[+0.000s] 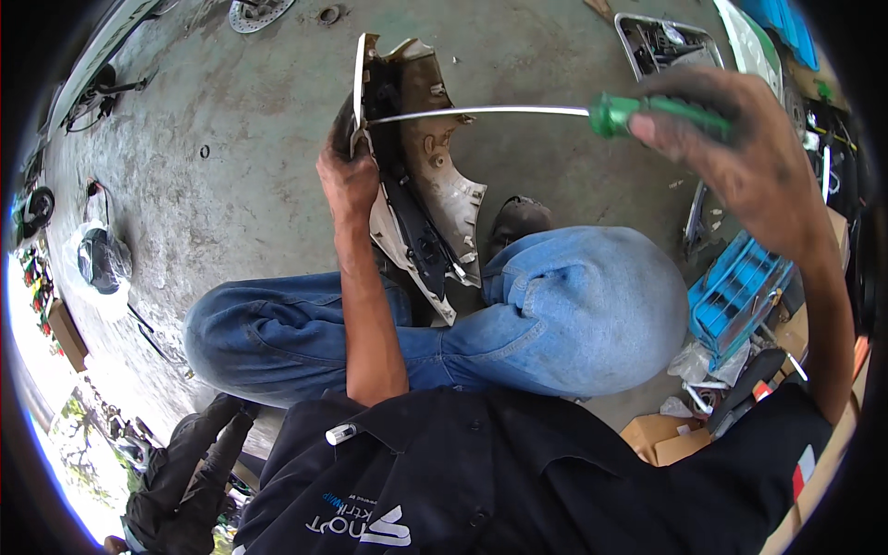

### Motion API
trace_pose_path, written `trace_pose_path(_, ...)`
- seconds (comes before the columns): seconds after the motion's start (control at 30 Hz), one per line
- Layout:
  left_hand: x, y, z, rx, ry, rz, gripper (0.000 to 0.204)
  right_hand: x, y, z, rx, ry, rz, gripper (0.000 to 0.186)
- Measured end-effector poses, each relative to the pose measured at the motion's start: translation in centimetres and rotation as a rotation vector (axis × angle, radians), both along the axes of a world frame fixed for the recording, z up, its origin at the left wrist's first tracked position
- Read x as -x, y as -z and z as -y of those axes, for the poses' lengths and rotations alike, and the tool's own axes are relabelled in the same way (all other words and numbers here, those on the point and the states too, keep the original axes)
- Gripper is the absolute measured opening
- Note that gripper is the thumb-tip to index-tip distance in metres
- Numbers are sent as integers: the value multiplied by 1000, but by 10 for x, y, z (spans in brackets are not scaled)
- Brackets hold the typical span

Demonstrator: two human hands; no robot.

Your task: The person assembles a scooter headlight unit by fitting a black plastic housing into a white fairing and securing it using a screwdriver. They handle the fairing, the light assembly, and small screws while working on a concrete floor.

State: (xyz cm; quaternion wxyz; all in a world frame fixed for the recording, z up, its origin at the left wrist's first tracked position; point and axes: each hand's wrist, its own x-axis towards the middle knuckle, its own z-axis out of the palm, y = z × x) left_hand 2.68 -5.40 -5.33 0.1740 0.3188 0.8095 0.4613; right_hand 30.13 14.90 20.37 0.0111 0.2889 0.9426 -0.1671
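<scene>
A white and black plastic vehicle body panel [467, 199] stands on edge in front of my crossed legs, its worn, dirty inner side turned to the right. My left hand [351, 180] is closed around its left edge, some of the fingers hidden behind it. Held up at the right, my right hand [745, 153] grips the green handle of a long screwdriver [518, 110]. The metal shaft runs level to the left, across the panel's hollow. Its tip meets the panel's left edge, just by my left hand; whether it sits in a screw is too small to tell.
A metal tray [632, 46] with tools and small parts lies at the far right. Nearer on that side are a blue plastic crate [731, 291] and a cardboard box [661, 442]. A brake disc [261, 13] lies far left; another person [185, 467] in dark clothes is at lower left.
</scene>
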Motion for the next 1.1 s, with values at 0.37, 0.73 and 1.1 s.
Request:
trace_pose_path(0.37,63,-45,-22,-43,103,351,59,-28,-4,2,353,137,-157,34)
trace_pose_path(0.73,31,-31,-57,74,-19,-48,30,-22,21,-5,76,12,-192,41)
trace_pose_path(1.1,35,-30,-45,16,-33,-56,28,-21,31,-11,63,-4,-172,46)
